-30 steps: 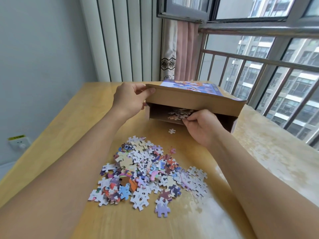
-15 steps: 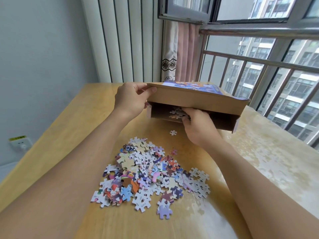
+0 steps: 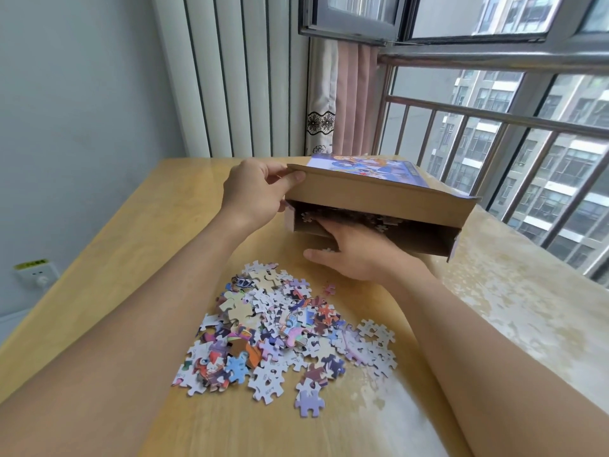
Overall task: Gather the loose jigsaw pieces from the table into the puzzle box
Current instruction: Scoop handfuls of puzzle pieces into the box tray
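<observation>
Left hand [image 3: 255,189] gripping puzzle box [image 3: 379,196], right hand [image 3: 356,249] fingers inside

You have a puzzle box [image 3: 379,196] of matt brown cardboard with a glossy printed top, jigsaw pieces [image 3: 283,331] of printed card with plain white backs, a smooth glossy wooden table [image 3: 158,219] patchily worn at right, metal window rails [image 3: 494,117].

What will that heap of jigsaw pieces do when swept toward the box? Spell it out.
The heap of jigsaw pieces is loose, flat pieces lying overlapped, so it would probably scatter rather than move together. The pieces look thin and light, likely sliding easily on the glossy table. Strays like the lone purple piece may get left behind.
</observation>
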Demonstrator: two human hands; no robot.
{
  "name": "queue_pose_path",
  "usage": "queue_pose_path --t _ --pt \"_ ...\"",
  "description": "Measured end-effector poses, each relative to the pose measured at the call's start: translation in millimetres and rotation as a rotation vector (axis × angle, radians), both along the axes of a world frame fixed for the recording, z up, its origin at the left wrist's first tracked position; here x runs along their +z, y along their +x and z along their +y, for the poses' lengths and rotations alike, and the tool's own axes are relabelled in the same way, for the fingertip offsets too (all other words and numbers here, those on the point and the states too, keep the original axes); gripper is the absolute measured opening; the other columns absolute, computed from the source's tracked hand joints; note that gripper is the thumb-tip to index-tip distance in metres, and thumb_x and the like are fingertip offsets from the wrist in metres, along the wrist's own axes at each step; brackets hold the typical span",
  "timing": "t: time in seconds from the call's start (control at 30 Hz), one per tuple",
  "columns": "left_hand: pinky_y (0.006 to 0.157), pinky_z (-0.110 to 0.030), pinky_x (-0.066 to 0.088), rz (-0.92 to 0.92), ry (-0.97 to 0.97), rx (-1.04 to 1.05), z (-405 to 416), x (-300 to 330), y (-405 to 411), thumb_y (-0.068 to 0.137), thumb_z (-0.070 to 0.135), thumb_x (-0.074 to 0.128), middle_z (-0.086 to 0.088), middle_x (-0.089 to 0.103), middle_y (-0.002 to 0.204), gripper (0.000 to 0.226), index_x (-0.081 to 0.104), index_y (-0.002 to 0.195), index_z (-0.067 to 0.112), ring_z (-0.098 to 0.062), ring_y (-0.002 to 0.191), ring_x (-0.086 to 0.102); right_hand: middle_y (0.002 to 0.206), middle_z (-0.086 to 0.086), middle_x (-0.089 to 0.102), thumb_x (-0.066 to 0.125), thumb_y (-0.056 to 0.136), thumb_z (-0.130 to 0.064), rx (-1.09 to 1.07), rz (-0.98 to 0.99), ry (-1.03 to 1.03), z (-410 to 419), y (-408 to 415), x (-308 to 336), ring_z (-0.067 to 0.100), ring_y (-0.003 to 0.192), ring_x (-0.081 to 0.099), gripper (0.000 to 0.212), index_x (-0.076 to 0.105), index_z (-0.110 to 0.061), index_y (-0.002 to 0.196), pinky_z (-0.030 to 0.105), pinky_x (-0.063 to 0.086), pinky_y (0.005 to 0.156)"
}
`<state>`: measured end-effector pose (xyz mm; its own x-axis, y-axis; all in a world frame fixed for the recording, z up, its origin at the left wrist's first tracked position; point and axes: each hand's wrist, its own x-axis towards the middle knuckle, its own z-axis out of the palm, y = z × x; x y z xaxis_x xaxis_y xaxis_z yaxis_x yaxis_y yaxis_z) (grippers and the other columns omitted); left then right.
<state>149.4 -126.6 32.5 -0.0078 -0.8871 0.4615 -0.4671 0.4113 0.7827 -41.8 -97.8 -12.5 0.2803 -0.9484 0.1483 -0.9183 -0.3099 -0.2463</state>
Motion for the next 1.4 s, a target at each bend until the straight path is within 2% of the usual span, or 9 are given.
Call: queue_pose_path --t 0.1,0.23,0.43,0.73,0.97,1.1,1.2,1.3,1.4 --pt "0.075 -0.043 0.061 0.004 -0.012 0.020 -1.3 0.1 0.7 0.091 0.038 0.071 0.004 0.075 0.088 0.005 0.076 0.093 0.036 -0.018 0.062 0.073 0.143 -0.001 0.057 0.066 0.091 -0.040 0.051 -0.073 -0.119 3.2 -1.0 8.9 0.021 0.125 0.056 0.065 0.043 -0.030 0.151 0.037 0.049 0.103" --pt "0.078 -0.042 0.062 0.069 0.004 0.041 -6.9 4.2 8.8 0.091 0.035 0.071 0.002 0.076 0.085 0.005 0.073 0.087 0.037 -0.021 0.064 0.073 0.098 -0.006 0.076 0.065 0.089 -0.009 0.130 -0.138 -0.252 18.5 2.1 25.2 0.009 0.084 0.068 0.025 0.079 -0.019 0.106 0.029 0.059 0.081" --pt "0.078 -0.041 0.061 0.051 0.003 0.054 -11.4 -3.5 13.9 0.090 0.038 0.071 0.000 0.075 0.086 0.004 0.073 0.086 0.037 -0.021 0.064 0.073 0.104 0.007 0.065 0.066 0.096 -0.036 -0.049 0.181 0.084 16.7 2.4 10.9 0.027 0.091 0.063 0.040 0.064 -0.016 0.130 0.042 0.056 0.085" --pt "0.079 -0.043 0.061 0.034 0.018 0.058 -16.5 -16.7 16.8 0.091 0.038 0.071 0.002 0.075 0.090 0.007 0.069 0.092 0.045 -0.022 0.067 0.074 0.083 -0.002 0.066 0.075 0.090 -0.031 0.002 -0.078 0.090 7.2 -5.0 9.4 0.012 0.072 0.060 0.017 0.076 -0.016 0.099 0.024 0.044 0.059" --pt "0.076 -0.040 0.062 0.038 0.046 0.060 -17.4 -16.9 16.4 0.092 0.036 0.070 0.002 0.074 0.093 0.005 0.071 0.096 0.038 -0.022 0.070 0.074 0.066 0.000 0.064 0.058 0.096 -0.019 0.043 0.084 -0.170 12.2 1.7 10.8 0.021 0.056 0.059 0.027 0.069 -0.016 0.071 0.038 0.057 0.058" --pt "0.077 -0.041 0.062 0.049 0.062 0.045 -18.7 -15.9 16.5 0.091 0.038 0.071 0.002 0.075 0.088 0.003 0.072 0.088 0.039 -0.022 0.069 0.074 0.070 -0.004 0.064 0.055 0.093 -0.021 0.270 0.008 -0.299 29.2 24.2 12.3 0.019 0.063 0.057 0.025 0.066 -0.016 0.071 0.041 0.053 0.062" --pt "0.078 -0.042 0.062 0.048 0.076 0.035 -19.4 -16.6 18.9 0.090 0.039 0.071 0.001 0.075 0.086 0.004 0.074 0.091 0.037 -0.023 0.069 0.074 0.098 -0.007 0.068 0.060 0.096 -0.033 0.393 -0.026 -0.145 44.4 42.9 10.8 0.008 0.083 0.059 0.022 0.076 -0.021 0.104 0.031 0.054 0.075" --pt "0.077 -0.042 0.062 0.024 0.101 0.016 -19.6 -16.9 21.9 0.091 0.037 0.071 -0.004 0.075 0.089 0.007 0.075 0.094 0.033 -0.024 0.070 0.074 0.153 -0.007 0.043 0.066 0.087 -0.061 0.368 -0.087 0.163 52.2 45.2 11.3 0.011 0.137 0.041 0.075 0.041 -0.032 0.152 0.033 0.039 0.111" --pt "0.077 -0.043 0.062 0.013 0.130 -0.014 -19.6 -17.5 24.9 0.091 0.035 0.072 -0.009 0.075 0.092 0.004 0.075 0.091 0.032 -0.026 0.071 0.074 0.167 -0.017 0.014 0.072 0.069 -0.077 0.402 -0.020 0.332 51.7 48.5 6.9 0.011 0.154 0.010 0.110 0.012 -0.049 0.157 0.045 0.018 0.124"
